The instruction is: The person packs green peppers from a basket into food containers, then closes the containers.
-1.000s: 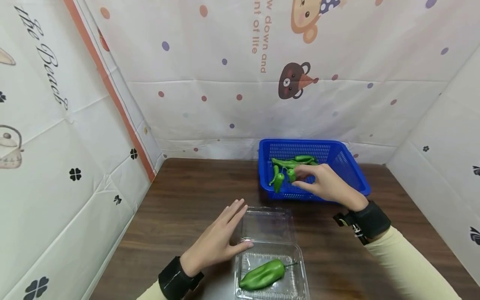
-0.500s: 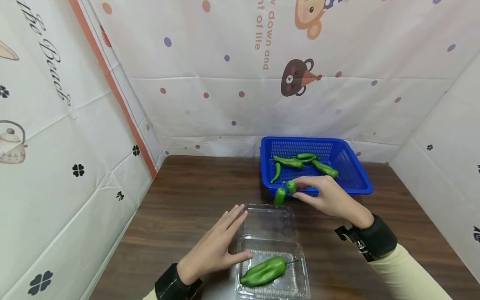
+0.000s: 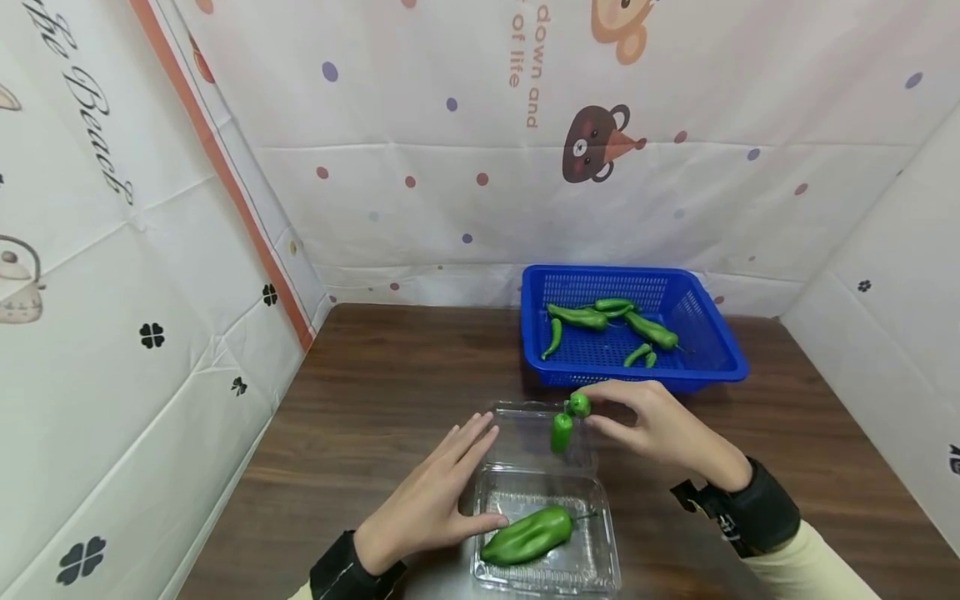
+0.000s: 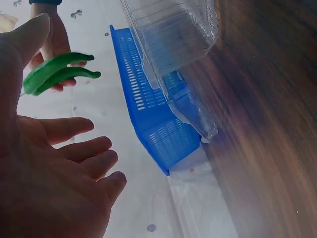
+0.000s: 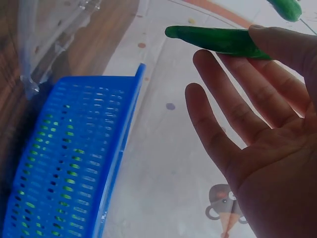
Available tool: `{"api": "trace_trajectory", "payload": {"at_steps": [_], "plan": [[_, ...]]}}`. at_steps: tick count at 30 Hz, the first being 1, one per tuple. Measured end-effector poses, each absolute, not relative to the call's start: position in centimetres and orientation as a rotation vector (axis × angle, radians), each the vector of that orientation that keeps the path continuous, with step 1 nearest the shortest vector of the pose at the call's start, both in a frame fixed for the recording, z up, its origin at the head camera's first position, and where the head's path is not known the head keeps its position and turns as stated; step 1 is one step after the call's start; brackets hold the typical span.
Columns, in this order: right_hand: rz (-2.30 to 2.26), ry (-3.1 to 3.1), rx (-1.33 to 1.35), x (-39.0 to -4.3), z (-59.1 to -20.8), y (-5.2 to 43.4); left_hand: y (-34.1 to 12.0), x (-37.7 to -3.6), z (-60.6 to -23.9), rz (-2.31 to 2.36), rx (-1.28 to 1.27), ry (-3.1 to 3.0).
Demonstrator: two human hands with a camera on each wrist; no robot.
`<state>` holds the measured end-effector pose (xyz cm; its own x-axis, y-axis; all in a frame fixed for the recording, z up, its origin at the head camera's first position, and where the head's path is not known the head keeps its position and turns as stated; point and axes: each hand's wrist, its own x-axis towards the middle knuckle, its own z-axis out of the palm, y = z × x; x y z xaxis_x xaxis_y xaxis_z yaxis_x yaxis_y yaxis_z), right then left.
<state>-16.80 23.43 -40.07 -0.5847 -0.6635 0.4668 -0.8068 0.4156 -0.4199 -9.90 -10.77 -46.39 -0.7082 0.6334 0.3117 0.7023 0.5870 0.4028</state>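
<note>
While your right hand [image 3: 660,425] pinches the small green pepper [image 3: 562,429] at its stem end, centre frame: item light, smooth, firm. Left hand [image 3: 435,500], fingers flat, steadies the clear clamshell [image 3: 600,546].

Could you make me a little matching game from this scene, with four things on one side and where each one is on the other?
Things:
1. big green pepper
2. small green peppers
3. blue basket
4. left hand

Places:
A. at the back of the table, with more peppers in it
B. pinched in the right hand, above the open lid
C. lying in the clear plastic box
D. flat against the left side of the clear box

Pairs: 1-C, 2-B, 3-A, 4-D
</note>
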Motion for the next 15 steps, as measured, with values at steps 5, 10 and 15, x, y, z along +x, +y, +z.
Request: {"api": "trace_trajectory", "payload": {"at_steps": [5,10,15], "plan": [[0.997,-2.453,1.317,-16.1,-40.4,23.6,-10.7,-10.0,-46.5,-0.77,-1.149,-2.666],[1.027,-2.427,1.383,-15.6,-40.8,23.7,-10.6,-9.8,-46.5,-0.777,-1.165,-2.661],[1.017,-2.427,1.455,-15.2,-41.4,23.6,-10.6,-9.4,-47.0,-0.775,-1.165,-2.683]]}}
